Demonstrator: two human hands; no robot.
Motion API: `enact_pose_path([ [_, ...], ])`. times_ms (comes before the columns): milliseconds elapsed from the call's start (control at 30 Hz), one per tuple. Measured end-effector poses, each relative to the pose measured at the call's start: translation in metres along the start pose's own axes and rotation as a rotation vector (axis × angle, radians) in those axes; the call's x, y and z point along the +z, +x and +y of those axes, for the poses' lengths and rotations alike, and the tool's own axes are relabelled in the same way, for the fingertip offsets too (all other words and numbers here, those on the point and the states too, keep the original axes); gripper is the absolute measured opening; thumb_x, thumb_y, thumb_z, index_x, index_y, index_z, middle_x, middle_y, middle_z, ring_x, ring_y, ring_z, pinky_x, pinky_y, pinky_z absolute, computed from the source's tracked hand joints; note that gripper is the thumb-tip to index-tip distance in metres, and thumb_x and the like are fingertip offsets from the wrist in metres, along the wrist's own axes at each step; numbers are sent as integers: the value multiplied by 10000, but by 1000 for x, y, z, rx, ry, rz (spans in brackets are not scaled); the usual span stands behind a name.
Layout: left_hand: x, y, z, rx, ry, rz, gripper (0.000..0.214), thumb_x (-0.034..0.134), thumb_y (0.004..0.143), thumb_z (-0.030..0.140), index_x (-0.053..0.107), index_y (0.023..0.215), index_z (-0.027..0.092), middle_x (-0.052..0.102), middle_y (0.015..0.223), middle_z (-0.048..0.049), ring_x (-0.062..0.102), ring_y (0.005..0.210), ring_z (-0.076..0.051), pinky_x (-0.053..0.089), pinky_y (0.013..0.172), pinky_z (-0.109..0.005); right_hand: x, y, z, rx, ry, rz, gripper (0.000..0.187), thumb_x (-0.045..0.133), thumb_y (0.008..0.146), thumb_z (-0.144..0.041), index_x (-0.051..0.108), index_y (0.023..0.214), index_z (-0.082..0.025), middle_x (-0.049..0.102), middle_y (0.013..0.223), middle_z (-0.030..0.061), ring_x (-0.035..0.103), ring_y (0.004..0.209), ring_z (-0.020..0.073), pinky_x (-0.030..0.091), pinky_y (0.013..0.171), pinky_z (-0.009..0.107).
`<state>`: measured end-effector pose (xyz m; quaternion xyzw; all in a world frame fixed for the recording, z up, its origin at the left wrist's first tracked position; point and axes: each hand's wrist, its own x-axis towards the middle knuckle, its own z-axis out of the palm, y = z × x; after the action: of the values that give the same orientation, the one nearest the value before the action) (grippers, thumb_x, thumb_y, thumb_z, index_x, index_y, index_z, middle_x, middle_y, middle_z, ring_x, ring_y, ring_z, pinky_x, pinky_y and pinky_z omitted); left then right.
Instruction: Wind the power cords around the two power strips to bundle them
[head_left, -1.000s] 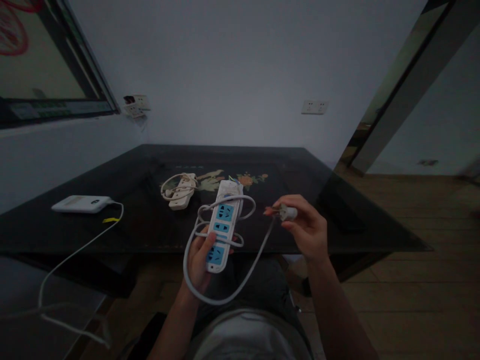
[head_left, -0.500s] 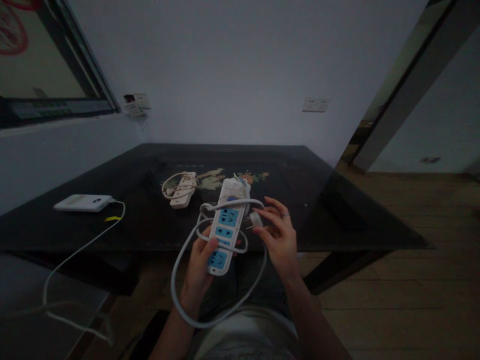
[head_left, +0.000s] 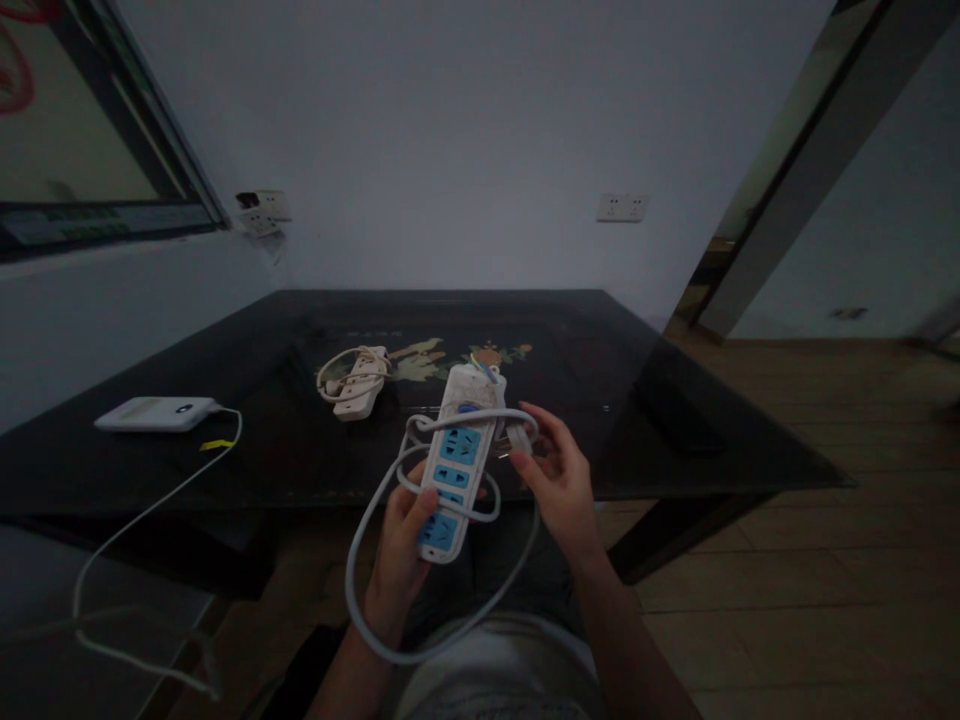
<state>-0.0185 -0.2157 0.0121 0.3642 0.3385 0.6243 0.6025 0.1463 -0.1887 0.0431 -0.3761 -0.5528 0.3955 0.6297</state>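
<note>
My left hand (head_left: 397,555) grips the near end of a white power strip (head_left: 456,462) with blue sockets, thumb on its face. Its grey cord (head_left: 375,600) loops round the strip and hangs below my wrist. My right hand (head_left: 559,480) pinches the cord's white plug (head_left: 519,438) right beside the strip's right edge, close to the upper blue socket. Both hands are held above my lap, at the near edge of the dark glass table (head_left: 600,400).
A second beige power strip (head_left: 358,382) with a coiled cord lies on the table. A white flat device (head_left: 154,413) with a trailing white cable (head_left: 135,520) sits at the left. Wall sockets (head_left: 621,207) are on the far wall. Wooden floor lies to the right.
My right hand brought the plug leftward from out in the open to the strip's right side. The cord loop under my left wrist has slackened and dropped lower.
</note>
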Motion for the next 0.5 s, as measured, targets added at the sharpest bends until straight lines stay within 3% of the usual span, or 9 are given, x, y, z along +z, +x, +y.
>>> enact_pose_path([
  [100, -1, -1, -4, 25, -4, -6, 467, 768, 656, 476, 672, 970, 144, 741, 783, -93, 712, 759, -266, 565, 660, -316, -3, 2, -1, -4, -44, -74, 208, 641, 812, -337, 598, 974, -214, 549, 923, 30, 557, 808, 150, 478, 573, 215],
  [300, -5, -2, -17, 111, -22, 41, 538, 794, 608, 492, 659, 1016, 170, 740, 780, -79, 711, 769, -274, 567, 668, -333, 0, -6, 0, 30, -115, -22, 205, 562, 880, -399, 523, 957, -213, 551, 791, -16, 509, 599, 89, 393, 479, 187],
  [500, -14, -2, -34, 273, 11, 123, 577, 823, 530, 511, 665, 982, 189, 738, 798, -66, 704, 771, -272, 565, 677, -347, 4, -11, -4, 45, -96, -18, 225, 528, 891, -430, 505, 1004, -237, 588, 836, -1, 507, 567, 92, 377, 467, 201],
])
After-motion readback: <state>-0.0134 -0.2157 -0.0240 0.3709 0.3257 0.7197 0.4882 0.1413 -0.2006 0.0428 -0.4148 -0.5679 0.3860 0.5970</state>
